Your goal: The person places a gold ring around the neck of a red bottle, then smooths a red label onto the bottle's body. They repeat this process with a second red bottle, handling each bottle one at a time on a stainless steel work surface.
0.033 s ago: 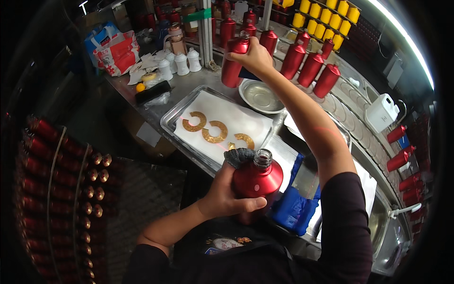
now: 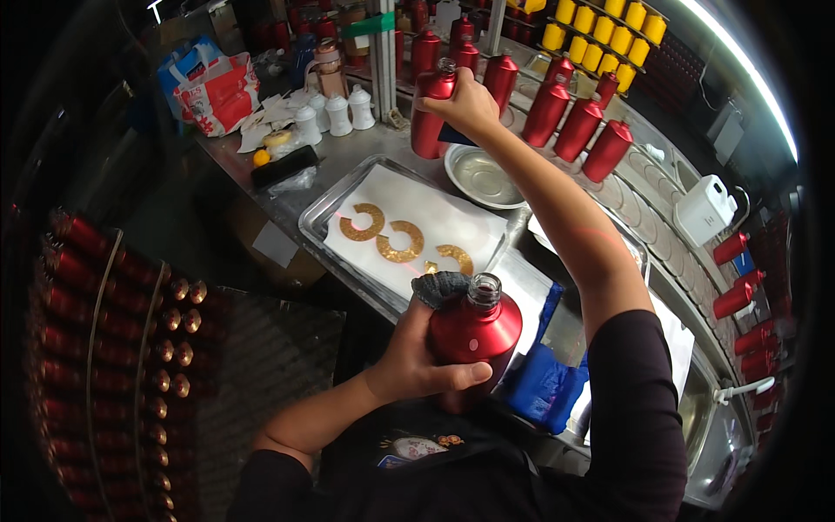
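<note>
My left hand [image 2: 409, 355] is wrapped round a glossy red bottle [image 2: 475, 332] close to my body. That bottle stands nearly upright, its clear threaded neck uncapped; dark grey fabric covers fingertips behind it. Out across the bench, my right hand [image 2: 468, 106] grips a second red bottle [image 2: 427, 126] near its shoulder, beside a metal bowl [image 2: 485, 176]. Something dark blue shows under that palm, mostly hidden. Between the hands, a metal tray [image 2: 315, 217] holds white paper with gold C-shaped pieces [image 2: 400, 242] and a small gold scrap, partly overlapping the near bottle in view.
Red bottles [image 2: 580, 128] line the conveyor [image 2: 648, 222] at the back right, near a white jug [image 2: 704, 210]. Blue cloth [image 2: 548, 391] lies right of the near bottle. White bottles [image 2: 338, 115] and bags [image 2: 217, 94] stand far left. Stacked red bottles [image 2: 96, 348] fill the lower left.
The view has shifted slightly, so the tray and far bottles appear a little further right. Both hands keep their hold on the bottles.
</note>
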`<state>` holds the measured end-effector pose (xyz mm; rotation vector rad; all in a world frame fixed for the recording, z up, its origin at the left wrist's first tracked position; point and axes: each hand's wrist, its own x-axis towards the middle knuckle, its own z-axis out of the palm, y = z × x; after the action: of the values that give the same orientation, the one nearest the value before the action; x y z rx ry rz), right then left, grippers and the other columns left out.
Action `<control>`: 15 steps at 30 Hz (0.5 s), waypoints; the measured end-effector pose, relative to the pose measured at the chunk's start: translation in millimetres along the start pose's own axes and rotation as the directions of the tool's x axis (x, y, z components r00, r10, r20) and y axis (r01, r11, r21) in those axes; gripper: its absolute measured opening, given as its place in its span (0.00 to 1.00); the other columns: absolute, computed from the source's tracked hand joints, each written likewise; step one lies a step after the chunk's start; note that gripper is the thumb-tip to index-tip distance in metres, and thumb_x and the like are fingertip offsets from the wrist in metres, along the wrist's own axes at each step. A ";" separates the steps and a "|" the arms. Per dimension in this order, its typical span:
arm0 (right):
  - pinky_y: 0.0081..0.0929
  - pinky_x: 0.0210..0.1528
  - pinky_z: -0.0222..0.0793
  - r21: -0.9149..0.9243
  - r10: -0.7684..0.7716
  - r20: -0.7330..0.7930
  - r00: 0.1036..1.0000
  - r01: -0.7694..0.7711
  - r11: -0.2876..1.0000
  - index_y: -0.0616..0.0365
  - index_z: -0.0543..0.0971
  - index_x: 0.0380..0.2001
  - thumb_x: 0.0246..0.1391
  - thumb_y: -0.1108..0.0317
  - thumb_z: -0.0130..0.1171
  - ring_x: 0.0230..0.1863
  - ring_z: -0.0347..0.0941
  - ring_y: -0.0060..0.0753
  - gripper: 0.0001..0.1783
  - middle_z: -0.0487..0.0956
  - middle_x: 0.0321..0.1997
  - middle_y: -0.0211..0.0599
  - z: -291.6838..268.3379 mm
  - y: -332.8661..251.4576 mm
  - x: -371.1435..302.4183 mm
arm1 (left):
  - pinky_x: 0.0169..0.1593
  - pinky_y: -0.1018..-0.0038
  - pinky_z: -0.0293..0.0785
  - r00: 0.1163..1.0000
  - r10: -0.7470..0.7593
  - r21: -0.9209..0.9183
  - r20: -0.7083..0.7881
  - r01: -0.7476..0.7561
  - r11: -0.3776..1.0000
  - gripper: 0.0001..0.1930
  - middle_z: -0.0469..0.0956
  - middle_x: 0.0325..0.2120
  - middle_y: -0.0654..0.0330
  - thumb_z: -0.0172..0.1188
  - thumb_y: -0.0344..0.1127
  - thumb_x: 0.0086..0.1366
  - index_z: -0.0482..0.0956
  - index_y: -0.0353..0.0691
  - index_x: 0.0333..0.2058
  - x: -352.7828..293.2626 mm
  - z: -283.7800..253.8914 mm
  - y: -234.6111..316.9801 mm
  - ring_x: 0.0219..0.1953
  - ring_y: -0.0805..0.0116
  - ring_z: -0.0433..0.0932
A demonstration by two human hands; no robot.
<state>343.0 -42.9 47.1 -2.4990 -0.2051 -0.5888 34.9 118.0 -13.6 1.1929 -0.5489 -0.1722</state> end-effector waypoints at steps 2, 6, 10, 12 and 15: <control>0.46 0.48 0.77 -0.066 0.000 -0.018 1.000 -0.001 0.998 0.65 0.71 0.46 0.33 0.41 0.74 0.45 0.82 0.57 0.45 0.84 0.42 0.54 31.3 0.3 13.2 | 0.65 0.63 0.67 0.999 -0.006 -0.058 -0.047 0.004 0.998 0.47 0.68 0.58 0.53 0.78 0.41 0.53 0.58 0.37 0.66 -1.0 -11.1 0.5 0.60 0.62 0.70; 0.44 0.48 0.78 -0.155 0.065 0.038 0.997 -0.058 0.986 0.65 0.72 0.47 0.32 0.38 0.76 0.47 0.82 0.53 0.47 0.84 0.43 0.52 67.7 6.5 29.3 | 0.65 0.63 0.66 0.991 -0.041 -0.200 -0.125 0.016 0.980 0.47 0.67 0.59 0.52 0.76 0.39 0.55 0.55 0.37 0.67 2.6 -30.1 2.8 0.60 0.63 0.70; 0.44 0.51 0.78 -0.222 0.151 0.106 0.983 -0.125 0.967 0.64 0.73 0.49 0.33 0.34 0.75 0.49 0.83 0.51 0.50 0.84 0.45 0.52 79.4 18.1 37.6 | 0.60 0.66 0.71 0.978 -0.063 -0.259 -0.199 0.010 0.966 0.42 0.71 0.55 0.53 0.72 0.42 0.58 0.58 0.36 0.65 12.5 -39.1 1.9 0.55 0.65 0.74; 0.43 0.54 0.76 -0.220 0.215 0.138 0.967 -0.182 0.958 0.66 0.71 0.54 0.33 0.31 0.75 0.53 0.81 0.52 0.56 0.83 0.48 0.55 83.2 25.8 41.0 | 0.55 0.69 0.74 0.954 -0.170 -0.368 -0.248 0.070 0.927 0.37 0.75 0.50 0.55 0.70 0.43 0.59 0.61 0.37 0.62 18.2 -37.8 0.3 0.49 0.69 0.76; 0.40 0.58 0.74 -0.153 0.135 0.190 0.973 -0.107 0.982 0.69 0.67 0.62 0.34 0.32 0.75 0.56 0.79 0.53 0.62 0.81 0.52 0.58 76.7 41.1 39.5 | 0.55 0.70 0.74 0.969 -0.176 -0.471 -0.174 0.075 0.879 0.35 0.74 0.50 0.55 0.69 0.42 0.59 0.62 0.37 0.60 28.3 -31.1 -4.1 0.49 0.71 0.76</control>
<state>417.2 -33.9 -12.4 -2.6860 -0.0863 -0.3120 75.1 130.9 -16.5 0.7653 -0.2194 -0.2673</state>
